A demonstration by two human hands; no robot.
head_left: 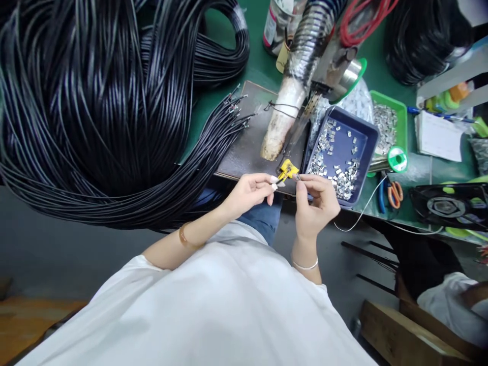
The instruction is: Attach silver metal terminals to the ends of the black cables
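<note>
My left hand [253,190] is closed in a pinch at the table's front edge, on what looks like the end of a black cable [281,179]. That end points toward a small yellow holder [288,168] with dark marks. From the other side, my right hand [316,201] pinches a small metal piece [297,176] beside the holder; its exact shape is too small to make out. Just right of this hand stands a dark blue tray [366,137] with many small silver metal connector shells [345,183]. Loose cable ends [236,109] lie beyond my left hand.
A huge bundle of black cables [95,101] covers the left side. A wrapped duct [284,112] hangs over the brown board [247,147]. To the right are a green tray [400,112], a solder spool [397,159], pliers [395,194] and a fan [446,206]. Another person's sleeve [442,295] shows lower right.
</note>
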